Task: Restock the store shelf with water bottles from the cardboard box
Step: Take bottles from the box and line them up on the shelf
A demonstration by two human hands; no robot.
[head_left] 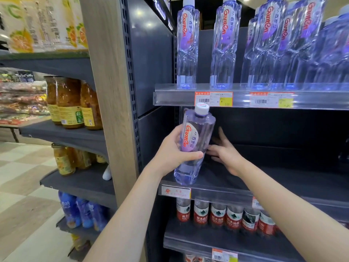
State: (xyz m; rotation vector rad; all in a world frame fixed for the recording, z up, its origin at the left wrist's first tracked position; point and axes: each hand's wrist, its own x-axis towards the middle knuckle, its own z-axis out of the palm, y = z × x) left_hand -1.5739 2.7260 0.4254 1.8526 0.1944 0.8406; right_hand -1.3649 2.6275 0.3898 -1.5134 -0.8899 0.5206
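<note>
At the centre of the frame, the left hand (174, 151) wraps its fingers and thumb round a purple-labelled water bottle (197, 133), which tilts slightly with its base at the front edge of the dark middle shelf (283, 178). Just right of the bottle, the right hand (227, 155) reaches over the shelf, fingers straight, holding nothing. Matching bottles (188, 44) stand on the shelf above.

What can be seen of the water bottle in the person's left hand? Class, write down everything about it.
The water bottle is clear, lilac-tinted plastic with a white cap, a purple neck ring and an oval white-and-purple label with red lettering. It tilts, cap towards the upper right, with its base at the front edge of the dark shelf. The left hand grips its middle, thumb across the front. The open right hand is close beside it; contact is unclear.
</note>
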